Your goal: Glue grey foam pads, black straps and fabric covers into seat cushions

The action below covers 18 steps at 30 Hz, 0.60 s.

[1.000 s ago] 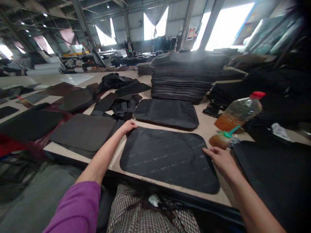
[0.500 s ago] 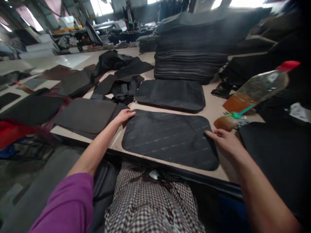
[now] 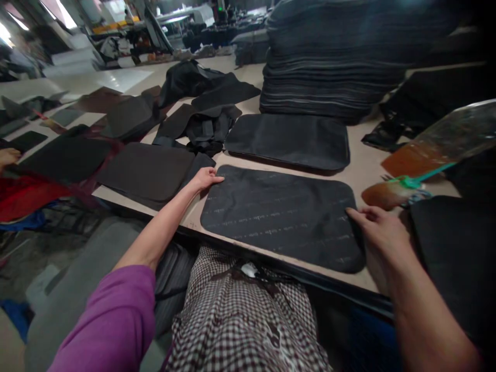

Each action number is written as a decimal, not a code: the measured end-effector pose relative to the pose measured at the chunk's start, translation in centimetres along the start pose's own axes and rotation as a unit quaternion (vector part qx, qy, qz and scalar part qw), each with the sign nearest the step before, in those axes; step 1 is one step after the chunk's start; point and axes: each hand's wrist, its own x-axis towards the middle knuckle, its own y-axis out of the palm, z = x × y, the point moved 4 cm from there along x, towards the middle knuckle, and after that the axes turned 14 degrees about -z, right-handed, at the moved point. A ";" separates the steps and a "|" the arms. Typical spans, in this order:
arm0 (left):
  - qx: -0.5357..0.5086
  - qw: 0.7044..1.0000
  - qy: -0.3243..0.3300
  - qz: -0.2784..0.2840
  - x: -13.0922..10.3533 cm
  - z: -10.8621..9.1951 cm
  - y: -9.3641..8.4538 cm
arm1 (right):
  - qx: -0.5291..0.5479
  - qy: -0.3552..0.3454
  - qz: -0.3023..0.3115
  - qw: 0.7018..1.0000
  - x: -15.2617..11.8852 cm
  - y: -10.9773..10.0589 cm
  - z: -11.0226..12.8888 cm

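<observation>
A black rounded-corner fabric panel (image 3: 279,219) with rows of faint white print lies flat at the table's front edge. My left hand (image 3: 207,178) pinches its far left corner, thumb on top. At the right edge of the panel, my right hand (image 3: 377,225) grips between thumb and curled fingers; the fingertips are partly hidden. Just beyond the panel lies a thin stack of similar black panels (image 3: 289,140). Close to my right hand are a brown brush-like item (image 3: 382,195) with a green tie and a clear bottle (image 3: 445,139) holding orange liquid.
A tall stack of black sheets (image 3: 318,77) rises at the back. Dark pieces (image 3: 145,170) lie to the left, with black scraps (image 3: 205,129) behind them. More dark material (image 3: 457,248) is at the right. Another person's hand (image 3: 8,156) shows at the far left edge.
The view has shifted, so the table's contents appear farther right and slightly larger. Both hands keep the same hold on the panel. Another person's hand has come into view at the left.
</observation>
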 end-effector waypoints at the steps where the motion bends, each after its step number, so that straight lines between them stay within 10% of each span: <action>1: 0.009 1.000 0.004 -0.007 0.0 0.1 0.0 | -0.005 0.017 0.010 1.000 -0.2 -0.2 0.2; 18: 0.106 0.990 0.055 -0.074 0.1 -0.1 0.1 | -0.006 0.014 0.020 1.000 -1.5 -0.9 1.1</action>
